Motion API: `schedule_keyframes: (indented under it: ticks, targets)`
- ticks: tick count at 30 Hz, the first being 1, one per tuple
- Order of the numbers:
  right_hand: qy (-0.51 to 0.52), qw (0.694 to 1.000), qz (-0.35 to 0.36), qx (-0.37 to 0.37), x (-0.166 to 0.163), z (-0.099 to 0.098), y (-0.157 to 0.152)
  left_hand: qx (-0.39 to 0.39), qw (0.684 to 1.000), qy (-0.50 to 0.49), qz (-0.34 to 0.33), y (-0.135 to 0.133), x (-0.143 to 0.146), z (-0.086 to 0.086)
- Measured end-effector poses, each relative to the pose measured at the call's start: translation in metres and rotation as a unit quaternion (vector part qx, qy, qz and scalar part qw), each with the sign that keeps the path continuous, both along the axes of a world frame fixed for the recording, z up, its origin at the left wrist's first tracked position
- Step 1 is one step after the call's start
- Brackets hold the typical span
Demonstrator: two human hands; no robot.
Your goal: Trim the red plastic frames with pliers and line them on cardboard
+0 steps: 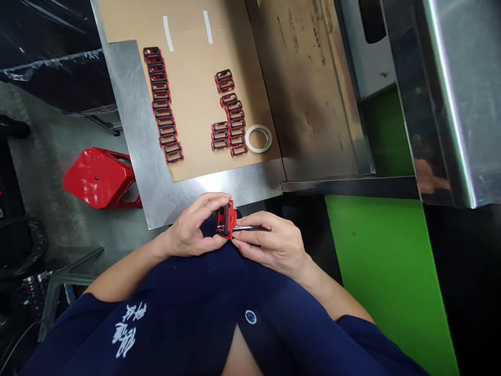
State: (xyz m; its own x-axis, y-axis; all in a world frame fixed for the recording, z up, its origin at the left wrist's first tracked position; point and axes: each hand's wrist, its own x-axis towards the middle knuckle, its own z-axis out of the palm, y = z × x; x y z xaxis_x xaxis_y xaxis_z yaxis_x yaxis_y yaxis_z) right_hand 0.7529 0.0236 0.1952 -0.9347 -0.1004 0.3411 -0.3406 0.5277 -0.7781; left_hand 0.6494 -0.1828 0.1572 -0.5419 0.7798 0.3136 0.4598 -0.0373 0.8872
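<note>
My left hand grips a small red and black plastic frame between thumb and fingers, just in front of my body. In the fingers of my right hand is a slim silver metal tool, pointing left into the red side of the frame. A bit of bright metal shows at the frame's black side; whether it is the tool's tip I cannot tell. Beyond my hands, a long column of similar red and black frames lies on cardboard, with a second uneven group of frames to its right.
A roll of pale tape lies flat beside the right group. Two white strips are on the cardboard further off. The metal table edge runs before me. A red chair stands left, a green panel right.
</note>
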Motion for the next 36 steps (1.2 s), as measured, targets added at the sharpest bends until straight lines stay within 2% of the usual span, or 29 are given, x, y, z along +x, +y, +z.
schedule_keyframes:
  ticks: [6, 14, 20, 23, 31, 36]
  targets:
    - [-0.024, 1.000, 0.002, -0.019, 0.000, 0.001, -0.003, 0.011, 1.000, 0.018, -0.003, -0.002, -0.002, 0.000]
    - [0.005, 0.999, 0.020, 0.035, 0.000, 0.008, -0.003, -0.007, 1.000, 0.008, 0.003, -0.007, -0.003, -0.003]
    - [0.003, 0.997, -0.006, 0.082, 0.003, 0.011, -0.005, -0.016, 0.997, -0.073, 0.019, -0.010, 0.002, -0.009]
    - [0.002, 0.998, -0.029, 0.056, 0.005, 0.010, -0.005, -0.002, 0.991, -0.130, 0.027, -0.011, 0.005, -0.013]
    - [-0.027, 0.990, -0.128, -0.052, 0.003, 0.003, -0.006, 0.093, 0.966, -0.240, 0.008, -0.008, 0.007, -0.016]
    - [-0.091, 0.977, -0.134, -0.135, 0.003, 0.001, -0.005, 0.125, 0.947, -0.295, 0.018, -0.012, 0.004, -0.017]
